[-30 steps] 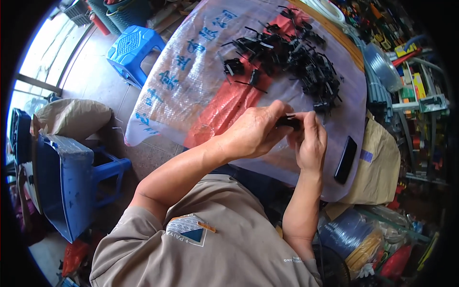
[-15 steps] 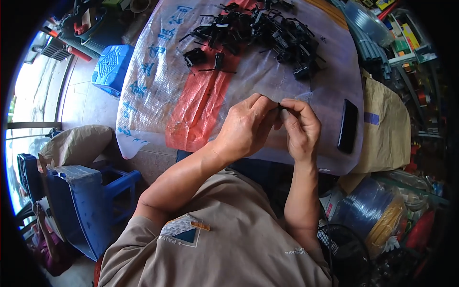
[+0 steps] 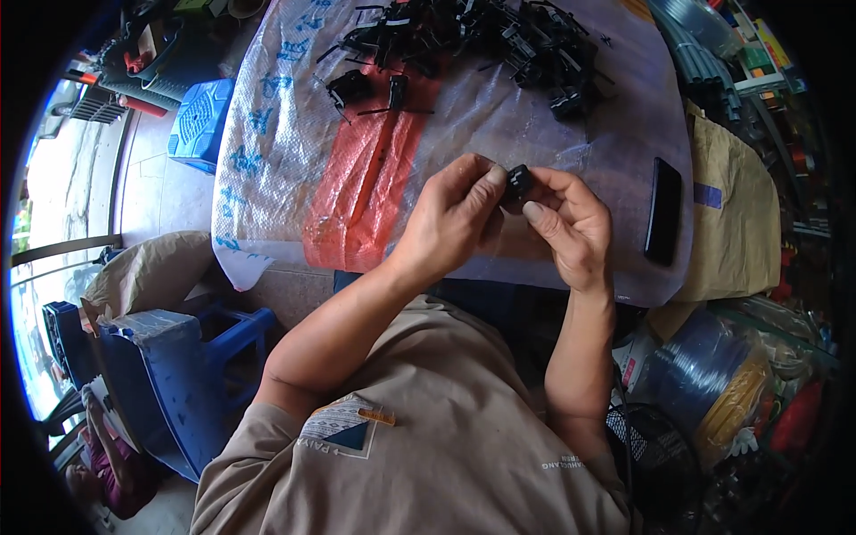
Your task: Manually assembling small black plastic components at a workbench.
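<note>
A small, blocky black plastic part [image 3: 517, 184] is held up over the near side of the covered table. My left hand [image 3: 453, 209] pinches its left side, thumb along the edge and the other fingers curled behind. From the right, my right hand [image 3: 575, 227] has its fingertips on the part, with the thumb bent just below it. Farther off lies a heap of similar black plastic parts [image 3: 499, 40] with thin arms sticking out. Two loose black pieces, one squarish [image 3: 349, 86] and one with a long thin bar [image 3: 398, 92], lie left of the heap.
A woven plastic sheet [image 3: 267, 165] with a red stripe covers the table. A black phone [image 3: 663, 212] lies at its right edge beside brown sacking [image 3: 736, 209]. Blue plastic stools [image 3: 201, 120] stand at left. Wrapped coils of tubing [image 3: 691, 370] sit at lower right. Another person [image 3: 120, 464] shows at lower left.
The black part, mostly hidden between my fingertips before, now shows its blocky face. My right hand has shifted slightly right and its thumb has moved lower. The whole view has shifted a little.
</note>
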`<state>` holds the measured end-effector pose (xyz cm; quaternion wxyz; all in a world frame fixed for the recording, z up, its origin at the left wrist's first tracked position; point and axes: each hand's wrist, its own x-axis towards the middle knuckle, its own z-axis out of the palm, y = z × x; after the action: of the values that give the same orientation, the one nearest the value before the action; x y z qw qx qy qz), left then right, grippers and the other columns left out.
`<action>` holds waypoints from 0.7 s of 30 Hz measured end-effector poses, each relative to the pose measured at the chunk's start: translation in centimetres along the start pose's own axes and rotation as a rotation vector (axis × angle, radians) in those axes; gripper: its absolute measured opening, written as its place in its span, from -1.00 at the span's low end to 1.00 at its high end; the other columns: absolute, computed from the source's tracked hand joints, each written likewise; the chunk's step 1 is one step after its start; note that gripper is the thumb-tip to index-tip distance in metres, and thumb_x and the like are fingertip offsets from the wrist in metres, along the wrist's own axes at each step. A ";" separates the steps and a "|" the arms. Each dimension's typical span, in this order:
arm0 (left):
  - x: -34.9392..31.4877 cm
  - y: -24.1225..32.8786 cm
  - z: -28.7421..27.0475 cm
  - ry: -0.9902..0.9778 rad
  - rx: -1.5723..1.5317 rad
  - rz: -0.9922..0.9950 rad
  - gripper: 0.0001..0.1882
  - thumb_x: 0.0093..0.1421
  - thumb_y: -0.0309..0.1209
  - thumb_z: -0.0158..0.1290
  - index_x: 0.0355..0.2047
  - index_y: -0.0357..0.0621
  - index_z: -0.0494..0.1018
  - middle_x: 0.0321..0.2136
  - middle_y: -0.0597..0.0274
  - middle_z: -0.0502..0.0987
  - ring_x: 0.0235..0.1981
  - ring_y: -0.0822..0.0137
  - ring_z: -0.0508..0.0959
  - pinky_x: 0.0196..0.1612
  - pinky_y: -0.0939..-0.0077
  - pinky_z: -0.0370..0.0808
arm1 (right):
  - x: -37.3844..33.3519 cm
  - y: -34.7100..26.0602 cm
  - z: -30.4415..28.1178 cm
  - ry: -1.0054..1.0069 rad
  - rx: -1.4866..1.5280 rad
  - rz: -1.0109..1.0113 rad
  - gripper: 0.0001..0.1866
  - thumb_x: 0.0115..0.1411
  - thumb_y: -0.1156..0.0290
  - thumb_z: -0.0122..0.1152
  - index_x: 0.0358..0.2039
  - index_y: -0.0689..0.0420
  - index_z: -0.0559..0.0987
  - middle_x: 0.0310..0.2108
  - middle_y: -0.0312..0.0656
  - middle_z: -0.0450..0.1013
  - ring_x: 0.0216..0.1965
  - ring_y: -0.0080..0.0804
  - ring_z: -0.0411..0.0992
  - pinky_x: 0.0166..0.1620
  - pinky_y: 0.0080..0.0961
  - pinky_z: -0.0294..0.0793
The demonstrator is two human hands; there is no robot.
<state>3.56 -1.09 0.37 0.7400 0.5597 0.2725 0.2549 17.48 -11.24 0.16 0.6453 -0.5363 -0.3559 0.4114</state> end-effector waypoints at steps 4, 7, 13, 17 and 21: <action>0.2 -0.1 -0.2 -0.084 -0.409 -0.310 -0.73 0.37 -0.25 -0.13 -0.23 -0.24 0.36 -0.52 0.19 0.46 -0.66 0.45 0.40 -0.60 0.62 0.32 | -0.1 -0.5 -0.8 -0.080 -0.054 0.043 -0.78 0.24 0.50 0.16 -0.11 0.27 0.48 -0.38 -0.32 0.50 -0.35 -0.66 0.45 -0.24 -0.75 0.43; 0.2 -0.1 -0.2 -0.146 -0.507 -0.359 -0.71 0.37 -0.23 -0.12 -0.20 -0.24 0.37 -0.48 0.20 0.47 -0.62 0.45 0.41 -0.56 0.60 0.34 | -0.1 0.1 -1.1 -0.063 -0.076 0.047 -0.86 0.24 0.48 0.17 -0.21 0.24 0.51 -0.45 -0.34 0.49 -0.44 -0.69 0.44 -0.34 -0.76 0.43; 0.4 -0.2 -1.3 -0.314 0.131 0.045 -0.66 0.28 -0.44 0.00 0.01 -0.39 0.34 -0.23 0.09 0.54 -0.18 0.42 0.51 -0.10 0.49 0.45 | 0.0 -0.4 -1.4 -0.044 -0.208 0.080 -0.91 0.22 0.46 0.20 -0.35 0.20 0.51 -0.54 -0.35 0.45 -0.59 -0.71 0.36 -0.52 -0.75 0.34; 0.9 1.0 -1.5 -0.403 0.257 0.065 -0.60 0.27 -0.46 0.00 0.06 -0.45 0.31 -0.24 0.01 0.57 -0.18 0.41 0.54 -0.10 0.47 0.47 | 0.1 -1.1 -1.8 -0.092 -0.186 0.121 -0.90 0.23 0.47 0.19 -0.35 0.23 0.50 -0.54 -0.33 0.45 -0.58 -0.69 0.37 -0.51 -0.75 0.34; 0.8 1.2 -1.4 -0.439 0.153 0.005 -0.53 0.25 -0.47 0.01 0.11 -0.50 0.25 -0.28 -0.08 0.58 -0.22 0.37 0.58 -0.14 0.47 0.50 | 0.1 -1.9 -1.5 -0.121 -0.173 0.222 -0.90 0.25 0.47 0.14 -0.32 0.23 0.49 -0.52 -0.31 0.47 -0.55 -0.66 0.41 -0.50 -0.74 0.38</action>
<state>3.08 0.67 1.15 0.7362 0.6569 0.1221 0.1077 19.15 -11.96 1.77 0.5246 -0.6001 -0.3669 0.4796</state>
